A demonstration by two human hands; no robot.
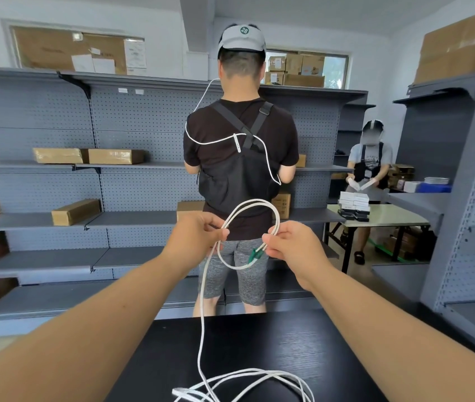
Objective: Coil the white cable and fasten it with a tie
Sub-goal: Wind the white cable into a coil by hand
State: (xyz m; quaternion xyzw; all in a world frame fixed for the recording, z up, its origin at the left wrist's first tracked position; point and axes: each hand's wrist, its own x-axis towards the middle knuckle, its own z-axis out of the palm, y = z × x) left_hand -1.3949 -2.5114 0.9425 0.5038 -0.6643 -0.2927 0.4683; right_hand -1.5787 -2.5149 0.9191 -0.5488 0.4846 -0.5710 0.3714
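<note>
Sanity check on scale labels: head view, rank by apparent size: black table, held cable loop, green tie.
1. black table
2. held cable loop, though nearness to the camera inflates it
3. green tie, clearly smallest

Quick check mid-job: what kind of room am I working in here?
Likely a stockroom or packing area: grey pegboard shelving with taped cardboard boxes on it, more cartons stacked up high, and a folding table with piles of small boxes.
</note>
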